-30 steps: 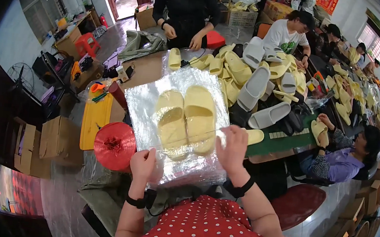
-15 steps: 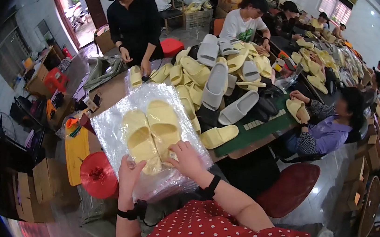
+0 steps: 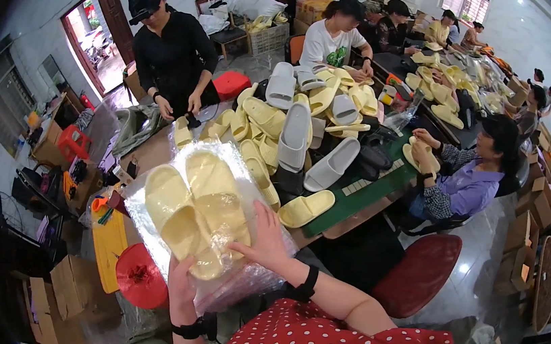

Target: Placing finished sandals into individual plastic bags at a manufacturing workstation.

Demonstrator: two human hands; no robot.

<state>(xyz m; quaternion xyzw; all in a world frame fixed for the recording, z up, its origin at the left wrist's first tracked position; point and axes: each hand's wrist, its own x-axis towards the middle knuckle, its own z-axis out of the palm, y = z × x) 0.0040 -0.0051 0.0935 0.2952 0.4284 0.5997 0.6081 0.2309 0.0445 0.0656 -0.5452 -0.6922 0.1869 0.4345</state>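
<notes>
Slippers: I've got the pale yellow pair side by side on the bag stack, clear film shining across them.
Left hand: thumb up at the pair, on the bag stack's near edge; gripping or just touching, I can't tell.
Right hand: fingers spread along the pair's right side, thumb on the film; I can't tell whether it squeezes.
Slipper heap: grey and yellow ones crowd the ground beyond the bag stack.
Loose slipper: a single yellow one just right of the bag stack, on the green mat.
Red roll: close against the bag stack's left.
Red chair: well right of the bag stack.
Crate: far beyond the bag stack, yellow pieces showing at its top.
Cardboard boxes: left of the bag stack; too dim inside to read.
</notes>
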